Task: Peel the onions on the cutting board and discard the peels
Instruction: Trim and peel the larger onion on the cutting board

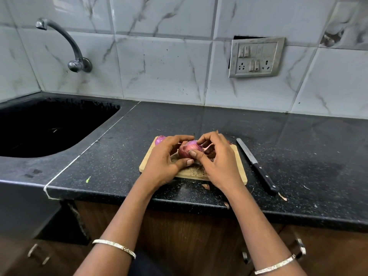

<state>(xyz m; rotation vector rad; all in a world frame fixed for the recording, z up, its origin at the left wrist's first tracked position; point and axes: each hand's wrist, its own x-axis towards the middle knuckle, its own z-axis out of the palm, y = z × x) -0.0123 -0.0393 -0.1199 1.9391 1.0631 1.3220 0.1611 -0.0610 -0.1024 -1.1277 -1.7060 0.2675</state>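
The onion being worked on is raised just above the middle of the cutting board, held between both hands. The left hand cups it from the left with fingers curled over the top and the thumb underneath. The right hand closes on it from the right, its thumb pressed on the near face and its fingertips bent at the crown, likely working a strip of skin loose. Part of the onion shows smooth purple flesh and the rest dull papery skin, so the peeling looks partly done.

The onion should be firm and light. The bared flesh is probably slick, so the holding hand is better placed on the part still in its skin. The dry skin is thin and brittle and tears into strips, so it is best pinched at a lifted edge near the crown or root end.

A second onion sits at the board's far left corner. Loose peel lies under the right hand, and scraps lie near the front edge of the tabletop. A knife lies just right of the board. The sink is set in at the left end.
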